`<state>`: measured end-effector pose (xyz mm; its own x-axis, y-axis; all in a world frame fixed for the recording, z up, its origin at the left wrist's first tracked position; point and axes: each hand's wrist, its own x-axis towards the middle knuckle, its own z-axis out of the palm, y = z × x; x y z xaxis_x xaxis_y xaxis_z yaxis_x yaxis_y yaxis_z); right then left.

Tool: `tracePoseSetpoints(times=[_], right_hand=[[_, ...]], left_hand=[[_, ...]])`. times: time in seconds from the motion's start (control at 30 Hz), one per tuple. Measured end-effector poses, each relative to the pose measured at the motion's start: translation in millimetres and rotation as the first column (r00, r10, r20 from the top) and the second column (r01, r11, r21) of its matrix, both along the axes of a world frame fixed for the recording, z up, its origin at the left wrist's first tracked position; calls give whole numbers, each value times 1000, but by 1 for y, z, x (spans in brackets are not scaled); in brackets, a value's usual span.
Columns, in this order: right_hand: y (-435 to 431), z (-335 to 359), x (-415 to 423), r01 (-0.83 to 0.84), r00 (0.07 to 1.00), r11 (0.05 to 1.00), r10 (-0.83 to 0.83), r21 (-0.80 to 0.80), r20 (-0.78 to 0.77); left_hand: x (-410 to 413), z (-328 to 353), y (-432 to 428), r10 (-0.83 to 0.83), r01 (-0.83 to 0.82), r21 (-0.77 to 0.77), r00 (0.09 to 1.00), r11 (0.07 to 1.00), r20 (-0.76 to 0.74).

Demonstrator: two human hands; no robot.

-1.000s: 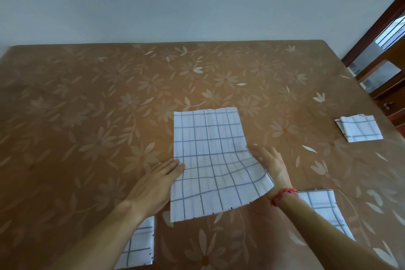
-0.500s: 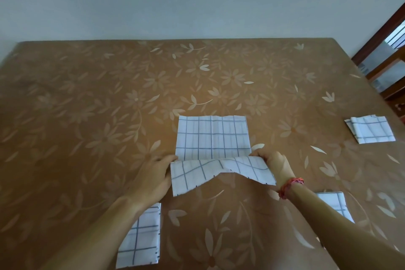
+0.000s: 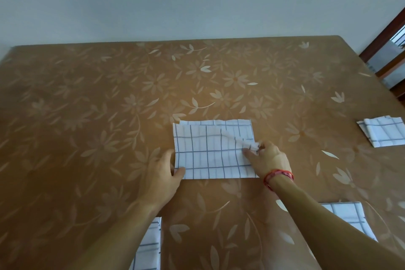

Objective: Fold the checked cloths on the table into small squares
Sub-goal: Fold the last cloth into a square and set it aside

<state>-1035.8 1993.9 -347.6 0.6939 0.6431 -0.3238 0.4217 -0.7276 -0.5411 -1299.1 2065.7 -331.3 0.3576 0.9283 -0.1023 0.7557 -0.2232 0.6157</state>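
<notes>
Cloth, white blue-checked, half-folded (image 3: 213, 153): left hand (image 3: 163, 173) grips left edge, right hand (image 3: 268, 160) pinches right. Forearms partly cover near-left cloth (image 3: 150, 247), near-right cloth (image 3: 348, 215); folded square (image 3: 383, 133) far right.

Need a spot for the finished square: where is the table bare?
The far half of the table, beyond the half-folded cloth, is bare, as is the left side past the left hand. Crowded: the near edge, with the near-left cloth and near-right cloth, and the right edge by the folded cloth.
</notes>
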Motion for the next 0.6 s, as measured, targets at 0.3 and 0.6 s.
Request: tracePoseSetpoints(times=[0.3, 0.6], right_hand=[[6, -1, -1, 3, 997, 998, 3, -68, 82], [8, -1, 0, 23, 993, 998, -17, -51, 114]], left_hand=[[1, -10, 3, -81, 80, -11, 991, 997, -105], [-5, 1, -39, -439, 509, 290, 856, 810, -274]])
